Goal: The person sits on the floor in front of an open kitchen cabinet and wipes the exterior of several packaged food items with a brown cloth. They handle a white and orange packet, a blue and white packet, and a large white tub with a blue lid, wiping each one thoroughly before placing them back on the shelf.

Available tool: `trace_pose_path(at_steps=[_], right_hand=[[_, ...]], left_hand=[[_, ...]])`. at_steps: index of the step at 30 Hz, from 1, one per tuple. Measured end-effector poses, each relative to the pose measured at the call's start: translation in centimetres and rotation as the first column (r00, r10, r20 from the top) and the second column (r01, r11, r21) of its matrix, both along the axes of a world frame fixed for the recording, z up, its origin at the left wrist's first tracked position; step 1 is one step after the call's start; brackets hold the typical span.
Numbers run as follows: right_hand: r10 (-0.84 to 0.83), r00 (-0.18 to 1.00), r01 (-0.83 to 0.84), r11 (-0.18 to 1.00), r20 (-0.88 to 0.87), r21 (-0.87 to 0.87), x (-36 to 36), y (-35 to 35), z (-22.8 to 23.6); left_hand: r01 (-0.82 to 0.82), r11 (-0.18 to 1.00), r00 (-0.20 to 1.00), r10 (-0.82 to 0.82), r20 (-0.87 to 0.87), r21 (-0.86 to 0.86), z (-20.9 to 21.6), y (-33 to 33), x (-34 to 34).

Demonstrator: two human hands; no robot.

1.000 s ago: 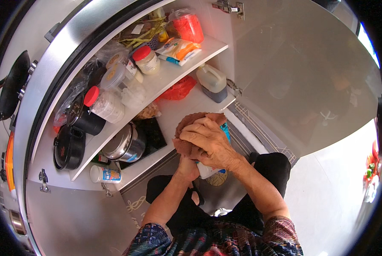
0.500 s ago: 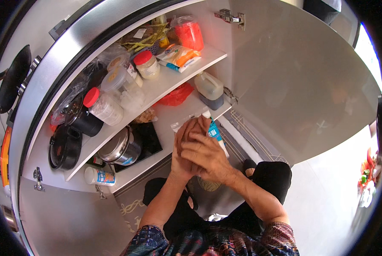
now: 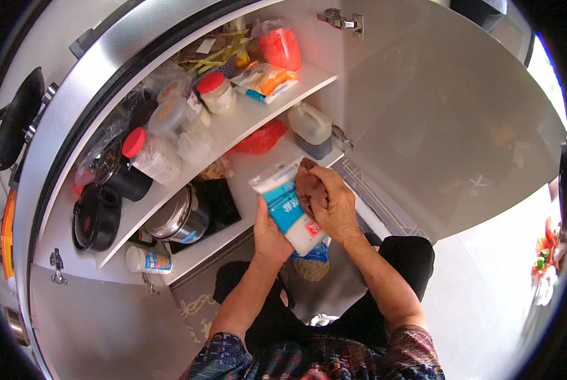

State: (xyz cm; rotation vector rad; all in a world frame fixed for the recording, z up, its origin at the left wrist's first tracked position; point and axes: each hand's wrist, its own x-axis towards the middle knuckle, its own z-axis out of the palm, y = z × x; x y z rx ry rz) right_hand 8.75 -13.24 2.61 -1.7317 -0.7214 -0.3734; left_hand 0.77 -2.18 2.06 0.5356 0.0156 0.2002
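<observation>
the left hand [image 3: 272, 234], half curled, has hold of one flat white-and-blue plastic packet [image 3: 284, 204] at its 7 o'clock side, thumb along the edge and the other fingers mostly hidden beneath. the right hand [image 3: 338, 206], at 3 o'clock of the packet, is closed around one crumpled brown cloth [image 3: 310, 189], which lies against the packet's right edge. the packet is tilted in front of the person, between the two hands, near the cabinet's edge. outward from it, on the cabinet floor, are one translucent plastic jug with dark liquid [image 3: 310, 132] toward 12 o'clock, one bright red plastic bag [image 3: 262, 138] at 11, one shiny silver metal pot [image 3: 177, 218] at 9, and one white bottle with a blue label [image 3: 148, 260] at 8. on the shelf above are two clear jars with red lids, the larger jar [image 3: 157, 159] at 10 o'clock and the smaller jar [image 3: 220, 97] at 11; one orange-and-white packet [image 3: 265, 80] and one large red container [image 3: 281, 49], both near 12; and one black oval pan [image 3: 96, 218] at 9. two grey cabinet doors stand open, one door [image 3: 454, 126] at 2 o'clock, the other door [image 3: 106, 329] at 8.
</observation>
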Motion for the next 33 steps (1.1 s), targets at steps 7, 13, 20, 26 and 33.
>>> trace_pose_path(at_steps=[7,13,20,26,33], right_hand=[[0.143,0.977,-0.156,0.985,-0.160,-0.072,-2.0,-3.0,-1.7],[0.018,0.998,-0.026,0.992,-0.061,-0.123,-1.8,-2.3,-1.3],[0.230,0.947,-0.209,0.972,0.227,-0.112,-2.8,1.2,-0.1],[0.474,0.849,-0.453,0.880,0.233,-0.140,-5.3,-0.3,-0.4],[0.183,0.955,-0.150,0.977,0.233,-0.155,-2.4,-1.7,-0.8]], left_hand=[[-0.147,0.989,0.989,0.147,-0.022,-0.010,0.1,2.0,-0.3],[-0.052,0.998,0.998,0.050,-0.048,-0.038,0.0,1.0,0.0],[0.168,0.959,0.976,-0.130,0.174,-0.229,-2.5,0.7,-0.3],[0.043,0.999,0.989,-0.045,0.140,0.021,-2.4,2.4,0.0],[-0.148,0.987,0.983,0.140,-0.119,-0.062,-0.6,1.4,0.0]])
